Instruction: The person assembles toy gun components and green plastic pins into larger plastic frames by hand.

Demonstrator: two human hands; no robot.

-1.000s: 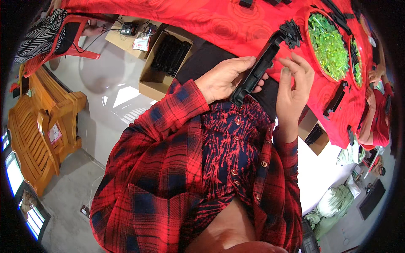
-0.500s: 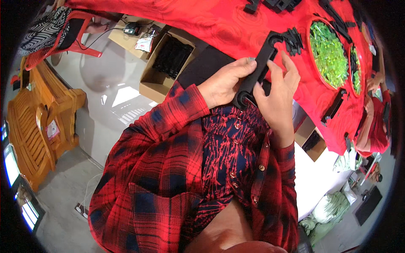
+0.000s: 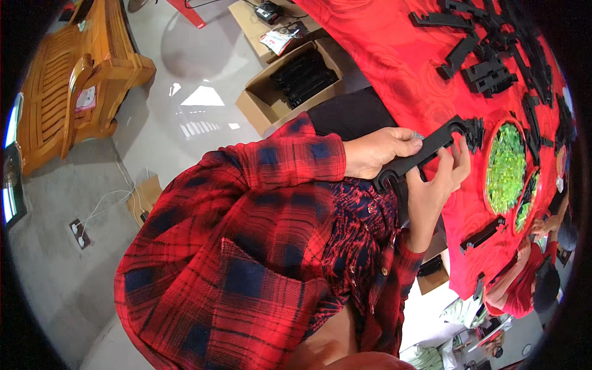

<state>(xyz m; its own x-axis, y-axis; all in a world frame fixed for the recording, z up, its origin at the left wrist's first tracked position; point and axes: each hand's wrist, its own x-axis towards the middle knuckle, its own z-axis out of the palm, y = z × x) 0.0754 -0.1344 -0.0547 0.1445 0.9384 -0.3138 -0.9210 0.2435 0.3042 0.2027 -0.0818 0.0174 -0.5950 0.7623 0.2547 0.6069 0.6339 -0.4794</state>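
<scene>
A table (image 3: 394,55) draped in glossy red patterned cloth carries scattered flat black plastic pieces (image 3: 487,68). At its edge, the left hand (image 3: 379,151) and right hand (image 3: 435,182) both grip a long, matte black plastic bar (image 3: 419,154) with a curved end.

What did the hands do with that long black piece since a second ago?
The right hand came in from just beside the black piece and took hold of it, so both hands grip it now. The left hand kept its grip throughout. The red table with its black parts stayed as it was.
</scene>
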